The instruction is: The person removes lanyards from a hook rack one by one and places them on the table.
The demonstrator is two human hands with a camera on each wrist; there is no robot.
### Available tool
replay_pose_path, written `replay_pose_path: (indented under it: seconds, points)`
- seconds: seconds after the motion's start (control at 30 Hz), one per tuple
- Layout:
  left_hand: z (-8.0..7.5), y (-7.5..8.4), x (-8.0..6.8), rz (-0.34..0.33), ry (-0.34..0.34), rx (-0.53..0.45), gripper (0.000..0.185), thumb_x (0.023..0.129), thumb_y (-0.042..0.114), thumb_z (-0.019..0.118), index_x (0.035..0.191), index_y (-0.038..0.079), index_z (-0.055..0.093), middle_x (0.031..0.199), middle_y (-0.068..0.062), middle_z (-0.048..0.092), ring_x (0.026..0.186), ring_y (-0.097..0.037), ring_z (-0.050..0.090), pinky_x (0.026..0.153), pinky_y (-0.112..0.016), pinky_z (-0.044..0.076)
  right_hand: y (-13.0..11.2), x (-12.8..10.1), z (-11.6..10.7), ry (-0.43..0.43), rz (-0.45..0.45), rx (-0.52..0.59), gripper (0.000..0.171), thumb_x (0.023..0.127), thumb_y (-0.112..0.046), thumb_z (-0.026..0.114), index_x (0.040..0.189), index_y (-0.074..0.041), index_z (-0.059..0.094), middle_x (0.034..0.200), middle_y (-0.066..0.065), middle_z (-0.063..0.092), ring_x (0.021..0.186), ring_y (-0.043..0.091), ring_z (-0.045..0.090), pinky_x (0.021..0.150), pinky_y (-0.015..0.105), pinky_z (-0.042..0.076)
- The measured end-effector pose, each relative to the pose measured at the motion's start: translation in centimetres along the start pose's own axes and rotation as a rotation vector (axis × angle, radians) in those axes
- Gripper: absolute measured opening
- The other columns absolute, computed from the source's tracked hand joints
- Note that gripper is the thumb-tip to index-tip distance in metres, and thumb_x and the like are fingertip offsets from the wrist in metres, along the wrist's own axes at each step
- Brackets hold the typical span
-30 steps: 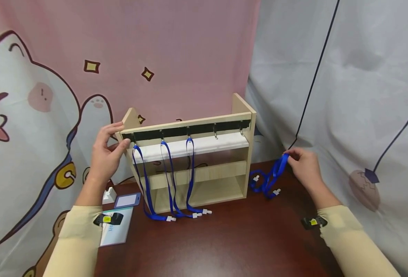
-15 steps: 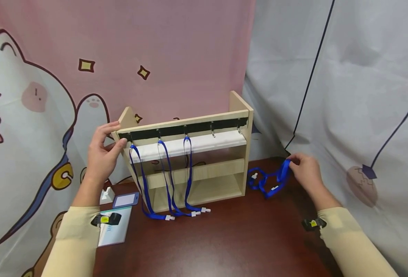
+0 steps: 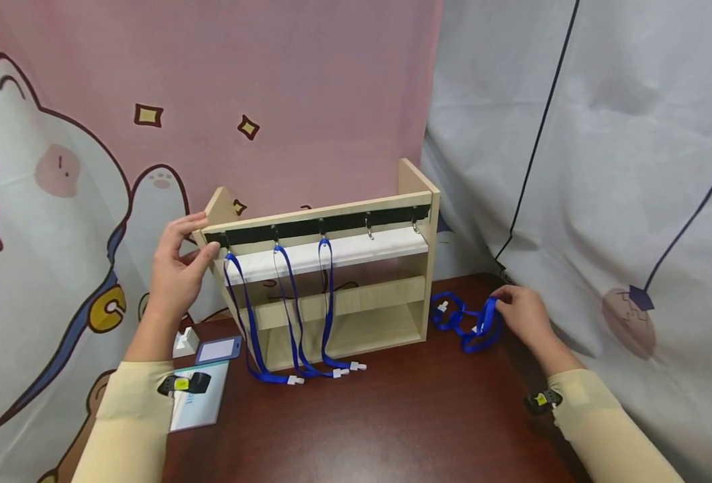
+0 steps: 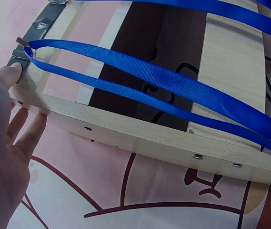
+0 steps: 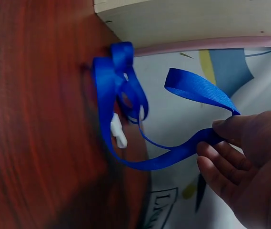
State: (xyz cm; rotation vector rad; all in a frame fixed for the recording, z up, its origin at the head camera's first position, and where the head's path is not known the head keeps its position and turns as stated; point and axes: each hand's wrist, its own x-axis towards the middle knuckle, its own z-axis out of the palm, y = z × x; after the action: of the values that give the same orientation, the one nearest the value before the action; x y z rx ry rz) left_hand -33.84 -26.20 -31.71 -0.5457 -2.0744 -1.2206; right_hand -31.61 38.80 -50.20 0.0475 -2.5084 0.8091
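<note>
A wooden rack (image 3: 343,288) (image 4: 140,138) stands on the dark table (image 3: 392,416), with a black strip of hooks (image 3: 343,223) along its top. Three blue lanyards (image 3: 289,302) (image 4: 164,81) hang from the left hooks; two right hooks are bare. My left hand (image 3: 177,268) (image 4: 4,143) holds the rack's top left corner, thumb on the front, fingers behind. To the right of the rack lies a heap of blue lanyards (image 3: 464,318) (image 5: 121,109) with white clips. My right hand (image 3: 521,315) (image 5: 245,162) pinches a loop of one strap just above the table.
A blue card holder (image 3: 219,349), a pale card (image 3: 198,402) and a small white stand (image 3: 185,341) lie at the table's left. Printed fabric backdrops (image 3: 603,168) hang close behind and to both sides. The table's front half lies bare.
My right hand has lowered the pinched lanyard loop from chest height of the rack down toward the table. The left hand stays on the rack's corner.
</note>
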Motion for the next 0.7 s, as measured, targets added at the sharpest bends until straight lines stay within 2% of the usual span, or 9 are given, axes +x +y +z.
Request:
replay_pose_path:
  seconds: [0.2, 0.43, 0.7]
  points:
    - [0.0, 0.0, -0.1, -0.001, 0.000, -0.001, 0.043, 0.106, 0.004, 0.074, 0.148, 0.009, 0.065, 0.160, 0.001, 0.055, 0.134, -0.013, 0.052, 0.096, -0.012, 0.055, 0.2, -0.6, 1.3, -0.061, 0.015, -0.005, 0.010, 0.093, -0.001, 0.075, 0.100, 0.000, 0.080, 0.091, 0.014, 0.079, 0.069, 0.023, 0.060, 0.062, 0.035, 0.047]
    - [0.0, -0.2, 0.0, -0.001, 0.004, 0.012, 0.043, 0.106, 0.002, 0.073, 0.148, 0.009, 0.065, 0.161, 0.000, 0.054, 0.135, -0.014, 0.052, 0.096, -0.012, 0.055, 0.8, -1.1, 2.8, -0.086, 0.027, 0.006, 0.010, 0.093, -0.003, 0.075, 0.101, -0.003, 0.081, 0.088, 0.011, 0.078, 0.067, 0.021, 0.056, 0.061, 0.036, 0.044]
    - [0.1, 0.0, 0.0, -0.017, 0.006, 0.031, 0.043, 0.107, 0.003, 0.072, 0.149, 0.008, 0.064, 0.162, -0.002, 0.053, 0.136, -0.016, 0.051, 0.098, -0.012, 0.054, 1.3, -1.6, 4.3, -0.128, 0.063, 0.051, 0.011, 0.095, 0.001, 0.074, 0.104, -0.001, 0.080, 0.092, 0.010, 0.078, 0.067, 0.020, 0.053, 0.060, 0.033, 0.041]
